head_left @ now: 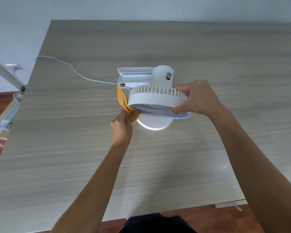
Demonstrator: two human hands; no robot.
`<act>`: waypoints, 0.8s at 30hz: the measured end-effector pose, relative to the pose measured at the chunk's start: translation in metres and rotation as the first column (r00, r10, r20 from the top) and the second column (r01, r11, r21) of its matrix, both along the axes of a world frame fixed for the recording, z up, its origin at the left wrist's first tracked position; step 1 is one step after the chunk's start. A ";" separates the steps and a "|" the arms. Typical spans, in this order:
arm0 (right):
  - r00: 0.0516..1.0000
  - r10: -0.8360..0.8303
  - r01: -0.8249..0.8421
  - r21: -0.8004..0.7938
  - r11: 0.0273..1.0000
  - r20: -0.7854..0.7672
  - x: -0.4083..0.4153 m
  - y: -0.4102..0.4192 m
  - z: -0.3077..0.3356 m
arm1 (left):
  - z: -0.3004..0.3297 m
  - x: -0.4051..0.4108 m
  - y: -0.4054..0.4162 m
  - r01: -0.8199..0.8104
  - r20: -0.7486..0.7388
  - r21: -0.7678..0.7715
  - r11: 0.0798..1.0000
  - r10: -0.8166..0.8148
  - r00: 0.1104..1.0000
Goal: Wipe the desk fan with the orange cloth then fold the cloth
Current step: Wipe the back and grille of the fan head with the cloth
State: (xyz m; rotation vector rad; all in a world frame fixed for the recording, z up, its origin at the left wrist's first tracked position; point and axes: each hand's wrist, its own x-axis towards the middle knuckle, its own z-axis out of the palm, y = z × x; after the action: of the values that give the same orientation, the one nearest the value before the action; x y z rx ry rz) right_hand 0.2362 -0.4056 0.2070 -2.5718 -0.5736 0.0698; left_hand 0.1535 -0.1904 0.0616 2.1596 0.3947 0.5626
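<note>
A white desk fan stands on its round base in the middle of the wooden desk, its head tilted with the grille facing down toward me. My right hand grips the right rim of the fan head, thumb under the grille and fingers over the ribbed back. My left hand pinches a bunched orange cloth against the left edge of the grille. Part of the cloth trails up behind the fan head.
A white cord runs from the fan's back across the desk to its left edge. On the floor at the left lies a power strip. A white bracket-like part sits behind the fan head. The near desk edge runs just above my lap.
</note>
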 end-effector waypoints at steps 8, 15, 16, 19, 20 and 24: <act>1.000 -0.012 0.013 -0.035 0.999 0.010 0.006 0.003 0.004 | -0.037 0.043 0.001 0.049 -0.363 -0.270 0.962 -0.149 0.920; 0.999 0.005 -0.007 -0.043 0.999 -0.048 0.023 -0.002 0.010 | -0.036 0.041 -0.022 -0.086 -0.391 -0.477 0.875 -0.123 0.912; 0.998 0.003 -0.005 -0.031 1.000 -0.060 0.025 -0.002 0.010 | -0.031 0.039 -0.021 -0.116 -0.377 -0.468 0.876 -0.079 0.923; 0.997 0.012 -0.012 -0.002 1.000 -0.079 0.028 -0.001 0.010 | -0.011 0.031 -0.016 -0.157 -0.269 -0.418 0.895 0.043 0.962; 0.996 0.019 -0.018 0.003 1.000 -0.085 0.028 -0.002 0.010 | -0.002 0.028 -0.012 -0.142 -0.218 -0.388 0.911 0.059 0.974; 0.994 0.042 -0.038 0.042 0.998 -0.100 0.028 -0.004 0.011 | 0.036 0.021 -0.008 -0.048 -0.026 -0.196 0.979 0.044 0.999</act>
State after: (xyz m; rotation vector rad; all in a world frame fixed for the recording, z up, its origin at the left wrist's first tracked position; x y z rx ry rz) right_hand 0.2640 -0.4099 0.2177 -2.5021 -0.5832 0.1989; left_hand 0.1749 -0.1987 0.0978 1.9726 0.4923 0.5049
